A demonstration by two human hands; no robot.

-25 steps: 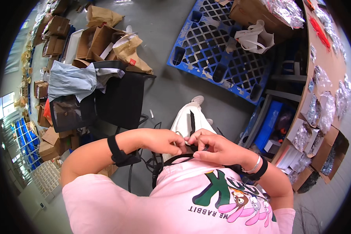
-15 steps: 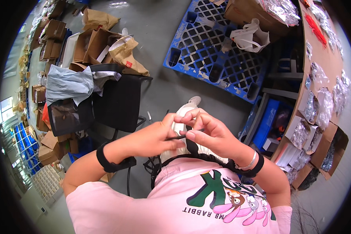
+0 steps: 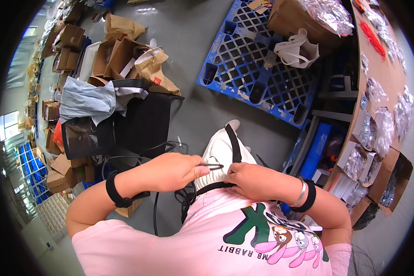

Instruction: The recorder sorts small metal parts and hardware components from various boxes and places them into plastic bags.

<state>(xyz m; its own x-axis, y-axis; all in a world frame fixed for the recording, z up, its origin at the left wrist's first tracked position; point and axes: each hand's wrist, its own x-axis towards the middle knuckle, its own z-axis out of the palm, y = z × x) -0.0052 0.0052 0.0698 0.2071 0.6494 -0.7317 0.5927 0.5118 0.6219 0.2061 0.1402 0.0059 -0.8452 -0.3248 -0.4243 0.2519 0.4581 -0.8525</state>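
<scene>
My left hand (image 3: 179,171) is closed in front of my waist, thumb and fingers pinched on a thin black cord loop (image 3: 215,166) whose tip points to the right. My right hand (image 3: 250,180) is curled shut just right of the loop, low over my lap by the shirt hem. Its fingertips are turned away, so whatever they grip is hidden. Both hands are apart. Beneath them are my white trousers (image 3: 218,149) with a black side stripe. A black band (image 3: 116,189) circles my left wrist; another black band (image 3: 307,195) and a bracelet are on the right.
Dark cables (image 3: 185,195) hang at my left side. A black chair (image 3: 145,122) draped with a light blue cloth (image 3: 87,99) stands left, with cardboard boxes behind. Ahead lies a blue pallet (image 3: 257,60) with a white bag (image 3: 298,49). A workbench (image 3: 361,87) with plastic-wrapped parts runs along the right.
My hands were together, fingers working at the black cord. They have drawn apart: the left moved leftward with the loop, the right dropped toward my waist and closed.
</scene>
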